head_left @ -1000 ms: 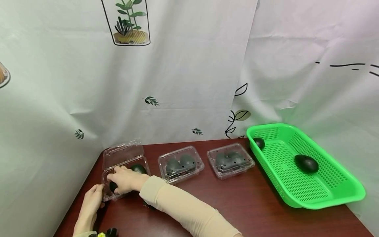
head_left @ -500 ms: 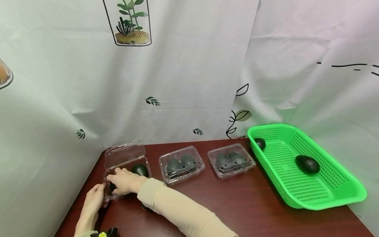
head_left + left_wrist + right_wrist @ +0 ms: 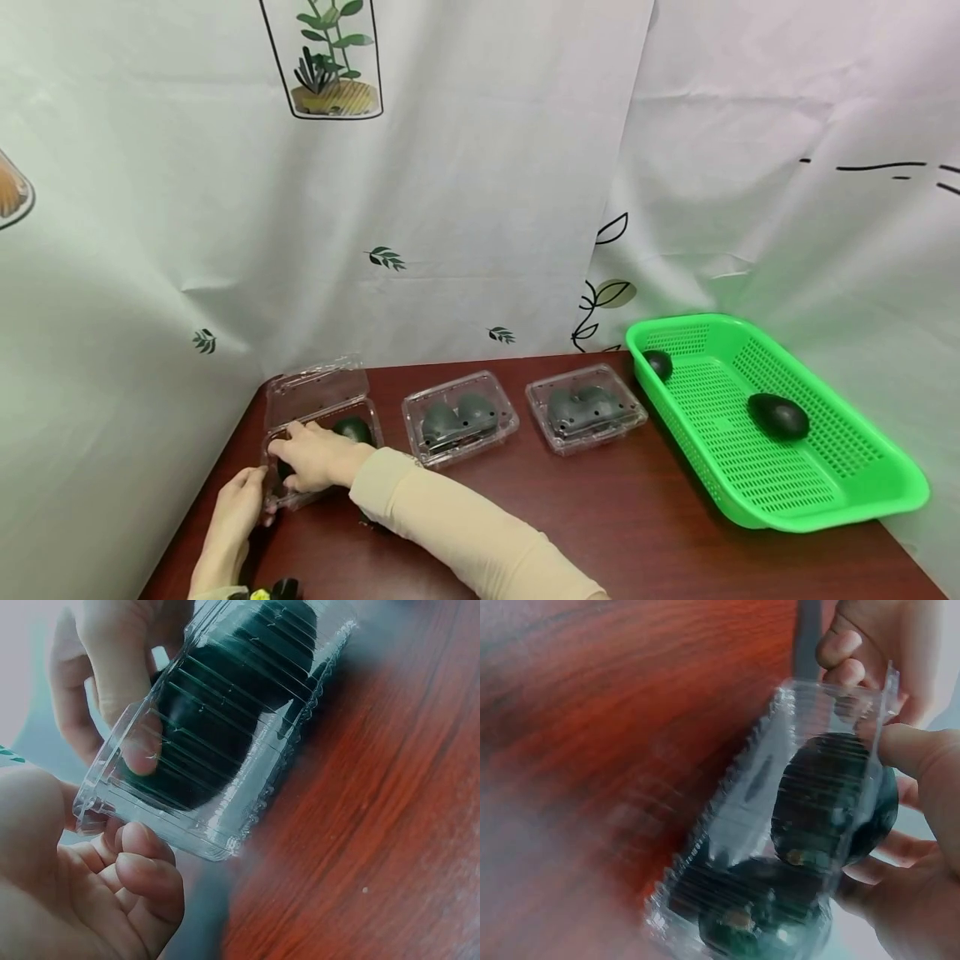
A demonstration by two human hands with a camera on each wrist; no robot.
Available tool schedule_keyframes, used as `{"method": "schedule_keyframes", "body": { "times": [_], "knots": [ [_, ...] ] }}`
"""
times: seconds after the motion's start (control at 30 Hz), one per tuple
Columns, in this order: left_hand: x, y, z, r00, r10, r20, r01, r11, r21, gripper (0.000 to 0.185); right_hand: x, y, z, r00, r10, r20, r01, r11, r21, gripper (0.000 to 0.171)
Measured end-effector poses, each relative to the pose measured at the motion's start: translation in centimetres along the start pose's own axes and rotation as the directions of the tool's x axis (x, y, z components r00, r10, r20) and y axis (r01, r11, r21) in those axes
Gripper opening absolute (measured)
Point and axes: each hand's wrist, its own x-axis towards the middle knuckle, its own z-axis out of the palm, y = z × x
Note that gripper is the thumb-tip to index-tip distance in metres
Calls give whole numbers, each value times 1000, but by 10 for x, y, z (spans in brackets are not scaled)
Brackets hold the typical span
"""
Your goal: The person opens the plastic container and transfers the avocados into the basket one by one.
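An open clear plastic clamshell box (image 3: pixel 315 404) stands at the table's left end, its lid tipped back toward the wall. Two dark green avocados lie inside. My right hand (image 3: pixel 318 457) reaches in from above and grips the left avocado (image 3: pixel 817 799), thumb on one side and fingers on the other. The other avocado (image 3: pixel 352 430) rests beside it, to the right. At the box's near left corner, my left hand (image 3: pixel 236 510) pinches the rim; in the left wrist view its fingers curl under the plastic edge (image 3: pixel 202 847). The right hand partly hides the gripped avocado.
Two closed clamshell boxes (image 3: pixel 450 456) with avocados stand right of the open one. Farther right is a green perforated basket (image 3: pixel 720 392) holding an avocado (image 3: pixel 778 416) and another (image 3: pixel 657 364) by its left wall. A printed white curtain (image 3: pixel 465 208) borders the brown table (image 3: pixel 675 550).
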Motion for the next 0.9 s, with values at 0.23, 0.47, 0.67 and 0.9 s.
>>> {"method": "schedule_keyframes", "body": {
  "times": [0.23,0.47,0.67,0.9],
  "knots": [
    [-1,-2,1,1000,0,3,0,1000,1,35,-5,3,-12,999,-39,-9,39,999,-30,48],
    [0,-2,2,1000,4,-8,-4,1000,2,34,-10,6,-29,996,-92,-2,91,986,-138,52],
    [1,-2,2,1000,8,-16,-8,1000,13,35,-16,15,-48,992,-125,-27,118,976,-181,55],
    [2,-1,2,999,18,-35,-18,1000,2,34,-28,30,-64,987,-156,-48,141,964,-226,50]
  ]
}}
